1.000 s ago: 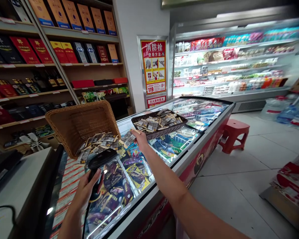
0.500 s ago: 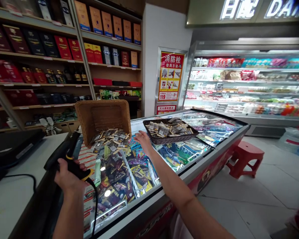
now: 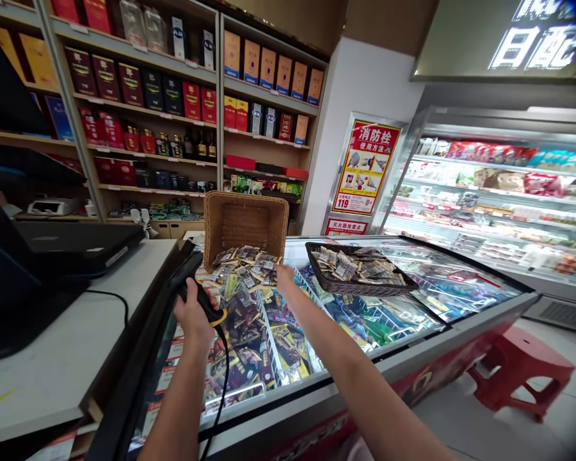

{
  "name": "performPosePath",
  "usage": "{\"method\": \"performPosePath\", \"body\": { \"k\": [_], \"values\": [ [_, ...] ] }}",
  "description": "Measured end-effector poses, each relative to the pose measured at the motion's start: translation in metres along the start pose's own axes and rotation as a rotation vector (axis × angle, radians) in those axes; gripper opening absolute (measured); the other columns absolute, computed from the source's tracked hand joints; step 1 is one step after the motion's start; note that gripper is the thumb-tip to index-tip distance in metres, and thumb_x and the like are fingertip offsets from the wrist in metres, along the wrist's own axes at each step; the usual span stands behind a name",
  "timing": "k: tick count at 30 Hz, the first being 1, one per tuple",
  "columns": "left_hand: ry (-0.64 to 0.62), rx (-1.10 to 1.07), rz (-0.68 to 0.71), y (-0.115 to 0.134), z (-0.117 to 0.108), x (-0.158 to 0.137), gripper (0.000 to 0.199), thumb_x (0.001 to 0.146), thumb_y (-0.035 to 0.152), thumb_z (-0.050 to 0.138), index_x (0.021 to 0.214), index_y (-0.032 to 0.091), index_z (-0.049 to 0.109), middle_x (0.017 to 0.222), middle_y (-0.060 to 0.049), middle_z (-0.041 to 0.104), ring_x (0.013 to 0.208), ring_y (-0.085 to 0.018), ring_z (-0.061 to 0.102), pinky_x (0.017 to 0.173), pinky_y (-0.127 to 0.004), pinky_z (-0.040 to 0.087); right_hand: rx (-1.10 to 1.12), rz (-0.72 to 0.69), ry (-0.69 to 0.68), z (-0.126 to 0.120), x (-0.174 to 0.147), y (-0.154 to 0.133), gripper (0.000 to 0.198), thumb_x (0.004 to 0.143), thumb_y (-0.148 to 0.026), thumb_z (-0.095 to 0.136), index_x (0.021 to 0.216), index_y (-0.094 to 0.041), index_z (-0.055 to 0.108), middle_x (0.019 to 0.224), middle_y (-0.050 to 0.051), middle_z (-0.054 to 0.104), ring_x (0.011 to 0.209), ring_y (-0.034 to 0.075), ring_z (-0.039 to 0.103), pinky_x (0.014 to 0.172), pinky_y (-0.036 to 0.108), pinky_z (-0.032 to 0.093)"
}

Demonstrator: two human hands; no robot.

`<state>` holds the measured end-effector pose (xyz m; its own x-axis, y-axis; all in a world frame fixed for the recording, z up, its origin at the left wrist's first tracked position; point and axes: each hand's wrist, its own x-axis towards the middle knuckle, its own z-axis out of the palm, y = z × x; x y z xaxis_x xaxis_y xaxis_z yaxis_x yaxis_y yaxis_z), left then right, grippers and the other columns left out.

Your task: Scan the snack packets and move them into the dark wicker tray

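1. The left hand, left of centre in the frame, is closed around the handle of a black handheld barcode scanner with yellow trim, whose head tilts toward the upper part of the frame
2. A thin black cable runs from the scanner's handle down to the bottom edge
3. The right hand, at the centre, reaches the small clear-and-brown flat packets at the right edge of their pile; whether its fingertips pinch one or only touch, I cannot tell
4. Those packets lie in the mouth of a tan woven wicker basket, tipped on its side at upper centre, and spill out onto a long glass-topped chest freezer with a pale rim
5. Right of centre, a shallow dark-brown wicker tray rests on the freezer, holding similar packets
6. A red plastic stool stands at lower right
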<state>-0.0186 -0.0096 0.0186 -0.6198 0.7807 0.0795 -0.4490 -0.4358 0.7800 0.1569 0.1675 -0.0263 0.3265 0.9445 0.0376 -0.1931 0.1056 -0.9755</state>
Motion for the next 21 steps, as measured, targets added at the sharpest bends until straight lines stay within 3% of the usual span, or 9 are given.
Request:
{"method": "performPosePath", "body": {
  "k": [4, 7, 12, 15, 21],
  "values": [
    [-0.021, 0.028, -0.006, -0.004, 0.001, 0.001, 0.058, 0.072, 0.067, 0.078, 0.089, 0.021, 0.047, 0.061, 0.008, 0.053, 0.043, -0.008, 0.047, 0.041, -0.022, 0.035, 0.095, -0.066, -0.041, -0.027, -0.026, -0.009, 0.019, 0.085, -0.028, 0.064, 0.078, -0.021, 0.048, 0.07, -0.002, 0.057, 0.057, 0.012, 0.057, 0.056, 0.024, 0.044],
    [-0.083, 0.071, -0.026, -0.006, 0.002, 0.0, 0.06, 0.067, 0.066, 0.082, 0.087, 0.02, 0.049, 0.062, 0.007, 0.055, 0.043, -0.007, 0.048, 0.04, -0.021, 0.033, 0.139, -0.116, -0.051, -0.05, -0.039, -0.016, 0.017, 0.088, -0.033, 0.061, 0.083, -0.022, 0.049, 0.06, -0.005, 0.05, 0.05, 0.012, 0.05, 0.05, 0.025, 0.04],
    [-0.336, 0.367, -0.15, -0.012, 0.006, -0.008, 0.064, 0.06, 0.068, 0.086, 0.079, 0.018, 0.052, 0.062, 0.004, 0.055, 0.041, -0.008, 0.046, 0.036, -0.022, 0.033, 0.185, -0.018, 0.123, -0.075, -0.035, -0.027, 0.014, 0.091, -0.029, 0.057, 0.083, -0.023, 0.047, 0.056, -0.007, 0.035, 0.048, 0.012, 0.037, 0.048, 0.026, 0.032],
    [-0.486, 0.516, -0.173, -0.015, 0.007, -0.014, 0.059, 0.067, 0.067, 0.083, 0.076, 0.017, 0.053, 0.062, 0.002, 0.056, 0.04, -0.008, 0.045, 0.035, -0.021, 0.032, 0.179, -0.018, 0.154, -0.084, -0.027, -0.032, 0.011, 0.094, -0.031, 0.055, 0.087, -0.024, 0.049, 0.062, -0.006, 0.035, 0.052, 0.013, 0.034, 0.05, 0.028, 0.032],
    [-0.647, 0.613, -0.185, -0.014, 0.011, -0.022, 0.051, 0.075, 0.061, 0.08, 0.082, 0.018, 0.053, 0.065, 0.002, 0.056, 0.043, -0.008, 0.046, 0.039, -0.021, 0.035, 0.215, 0.037, 0.163, -0.093, -0.025, -0.041, 0.01, 0.097, -0.031, 0.053, 0.089, -0.026, 0.048, 0.071, -0.002, 0.039, 0.056, 0.015, 0.027, 0.052, 0.03, 0.029]
  ]
}}
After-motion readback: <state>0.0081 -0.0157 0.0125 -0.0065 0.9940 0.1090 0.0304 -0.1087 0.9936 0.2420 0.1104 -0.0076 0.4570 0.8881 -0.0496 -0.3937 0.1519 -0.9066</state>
